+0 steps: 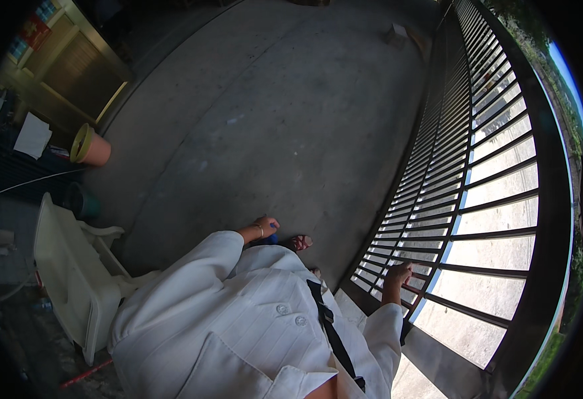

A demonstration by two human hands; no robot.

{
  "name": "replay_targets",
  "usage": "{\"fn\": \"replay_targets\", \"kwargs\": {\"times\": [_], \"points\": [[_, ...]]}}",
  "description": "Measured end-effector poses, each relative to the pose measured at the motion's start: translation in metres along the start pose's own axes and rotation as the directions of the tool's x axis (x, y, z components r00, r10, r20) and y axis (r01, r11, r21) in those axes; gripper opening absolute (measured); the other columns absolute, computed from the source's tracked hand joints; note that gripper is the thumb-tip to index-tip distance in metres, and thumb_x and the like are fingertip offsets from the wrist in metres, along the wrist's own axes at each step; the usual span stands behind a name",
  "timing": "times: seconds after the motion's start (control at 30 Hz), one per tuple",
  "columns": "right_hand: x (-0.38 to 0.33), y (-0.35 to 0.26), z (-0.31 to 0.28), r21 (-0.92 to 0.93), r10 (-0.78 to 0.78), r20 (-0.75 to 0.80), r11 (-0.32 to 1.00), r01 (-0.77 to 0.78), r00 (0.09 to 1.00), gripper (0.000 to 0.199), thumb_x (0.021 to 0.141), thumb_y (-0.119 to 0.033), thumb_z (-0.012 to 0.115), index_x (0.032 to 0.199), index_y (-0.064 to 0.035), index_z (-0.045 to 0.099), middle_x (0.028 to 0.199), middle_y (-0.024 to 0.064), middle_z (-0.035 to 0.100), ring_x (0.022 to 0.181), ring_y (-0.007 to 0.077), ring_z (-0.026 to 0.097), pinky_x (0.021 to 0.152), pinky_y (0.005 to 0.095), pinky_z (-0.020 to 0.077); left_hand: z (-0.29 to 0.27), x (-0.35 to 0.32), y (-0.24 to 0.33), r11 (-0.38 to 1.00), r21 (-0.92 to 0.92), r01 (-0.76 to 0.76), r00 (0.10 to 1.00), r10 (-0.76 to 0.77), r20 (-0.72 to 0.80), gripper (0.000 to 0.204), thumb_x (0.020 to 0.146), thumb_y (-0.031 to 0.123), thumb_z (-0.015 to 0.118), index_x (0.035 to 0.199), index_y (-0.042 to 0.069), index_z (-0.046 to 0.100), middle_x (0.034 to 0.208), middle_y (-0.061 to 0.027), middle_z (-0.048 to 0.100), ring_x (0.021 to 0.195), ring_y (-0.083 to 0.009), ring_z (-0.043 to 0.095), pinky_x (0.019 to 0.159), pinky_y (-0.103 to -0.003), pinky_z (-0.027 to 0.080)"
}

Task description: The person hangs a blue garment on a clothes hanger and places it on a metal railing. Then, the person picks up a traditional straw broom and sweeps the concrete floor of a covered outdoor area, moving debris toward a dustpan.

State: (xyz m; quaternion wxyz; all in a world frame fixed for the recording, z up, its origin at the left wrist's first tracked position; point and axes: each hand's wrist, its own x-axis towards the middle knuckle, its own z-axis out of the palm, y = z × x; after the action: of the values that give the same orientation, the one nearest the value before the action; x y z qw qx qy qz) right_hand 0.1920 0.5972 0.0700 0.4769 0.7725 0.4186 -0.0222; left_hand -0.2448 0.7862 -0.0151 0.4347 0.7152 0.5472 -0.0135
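My left hand [265,227] is held low in front of my body, its fingers curled closed. A bright blue thing [273,237] shows at and below the fingers, too small and dark to name. A red sandal [301,242] on my foot is just right of it. My right hand [398,273] is beside the dark metal railing [498,233], with its fingers curled in. Whether it touches the bars or holds anything is hidden. White sleeves cover both arms, and a black strap [331,326] crosses my white shirt.
A cream plastic chair [72,279] stands close on my left. Beyond it are a dark green bucket [82,201], a pink pot with a yellow rim [92,147] and a wooden door [82,73]. Grey concrete floor [271,133] stretches ahead, with a small block [396,33] far off by the railing.
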Motion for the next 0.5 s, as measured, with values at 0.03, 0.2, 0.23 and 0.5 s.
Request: {"fn": "replay_targets", "kwargs": {"times": [0.03, 0.2, 0.23, 0.5], "points": [[0.009, -0.001, 0.013, 0.035, 0.002, 0.012, 0.999, -0.003, 1.0, 0.031, 0.086, -0.037, 0.045, 0.095, -0.0159, 0.066, 0.101, 0.0069, 0.056, 0.096, 0.0269, 0.044, 0.047, 0.0351, 0.0465, 0.002, -0.003, 0.003, 1.0, -0.002, -0.009, 1.0, 0.009, -0.003, 0.021, 0.068, 0.018, 0.061, 0.088, 0.013, 0.066, 0.091, -0.0106, 0.064, 0.088, -0.0242, 0.06, 0.08, -0.033, 0.047], [0.016, -0.005, 0.02, 0.087, -0.048, -0.061, 0.995, 0.053, 0.997, 0.026, 0.082, -0.027, 0.048, 0.092, -0.0101, 0.065, 0.099, 0.0085, 0.057, 0.09, 0.0282, 0.044, 0.042, 0.0309, 0.0456, 0.02, -0.018, -0.017, 1.0, -0.011, -0.017, 1.0, 0.017, -0.012, 0.02, 0.067, 0.017, 0.061, 0.086, 0.012, 0.066, 0.092, -0.0118, 0.064, 0.088, -0.0244, 0.06, 0.08, -0.033, 0.046], [0.016, -0.004, 0.019, 0.101, -0.051, -0.066, 0.993, 0.057, 0.997, 0.026, 0.082, -0.027, 0.048, 0.091, -0.0101, 0.065, 0.098, 0.0085, 0.058, 0.09, 0.0283, 0.044, 0.042, 0.031, 0.0458, 0.026, -0.02, -0.023, 1.0, -0.002, -0.017, 0.999, 0.017, -0.03, 0.02, 0.066, 0.016, 0.06, 0.085, 0.012, 0.066, 0.091, -0.0121, 0.064, 0.088, -0.0246, 0.06, 0.08, -0.033, 0.046], [0.04, -0.001, 0.028, 0.246, -0.076, -0.217, 0.961, 0.13, 0.973, 0.019, 0.08, -0.024, 0.051, 0.079, -0.0135, 0.067, 0.077, 0.004, 0.063, 0.075, 0.0221, 0.059, 0.051, 0.0341, 0.0439, 0.049, -0.01, -0.063, 0.999, -0.004, -0.032, 0.999, 0.032, 0.026, 0.018, 0.067, 0.013, 0.059, 0.083, 0.012, 0.066, 0.089, -0.0139, 0.064, 0.085, -0.0257, 0.061, 0.077, -0.035, 0.048]]}}
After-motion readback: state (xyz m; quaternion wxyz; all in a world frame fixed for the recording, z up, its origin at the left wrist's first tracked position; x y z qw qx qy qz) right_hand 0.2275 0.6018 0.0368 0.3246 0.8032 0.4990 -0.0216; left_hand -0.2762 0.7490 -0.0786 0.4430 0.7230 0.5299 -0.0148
